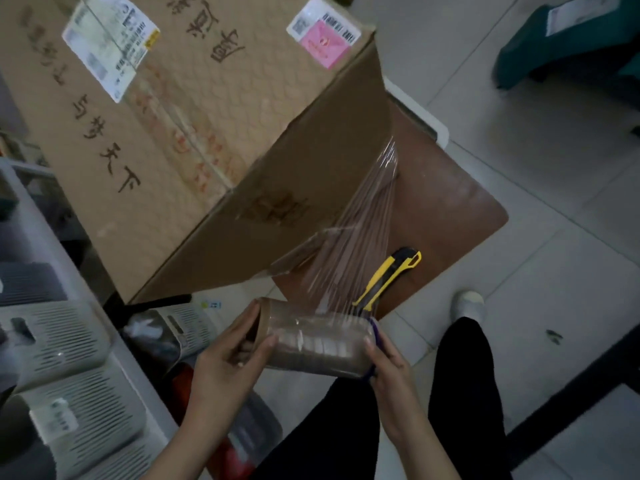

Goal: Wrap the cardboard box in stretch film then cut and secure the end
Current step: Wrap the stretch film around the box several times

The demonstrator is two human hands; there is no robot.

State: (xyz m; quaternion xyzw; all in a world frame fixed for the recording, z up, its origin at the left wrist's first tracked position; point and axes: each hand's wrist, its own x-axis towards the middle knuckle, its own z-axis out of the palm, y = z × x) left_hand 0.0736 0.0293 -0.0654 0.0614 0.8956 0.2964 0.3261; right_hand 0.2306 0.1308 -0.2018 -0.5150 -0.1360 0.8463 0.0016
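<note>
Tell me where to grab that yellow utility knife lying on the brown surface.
Pinch the utility knife by its upper handle end, coming from above on the right: it lies flat, and its lower end sits behind the stretch film.

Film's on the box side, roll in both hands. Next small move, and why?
Probably carry the clear stretch-film roll on round the brown cardboard box, keeping film taut. Left hand and right hand grip its ends, film shows on only part of one side, and the yellow-black utility knife lies untouched.

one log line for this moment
step: wrapping | left hand: grips roll | right hand: grips roll | film: stretched to box | knife: on table
</note>
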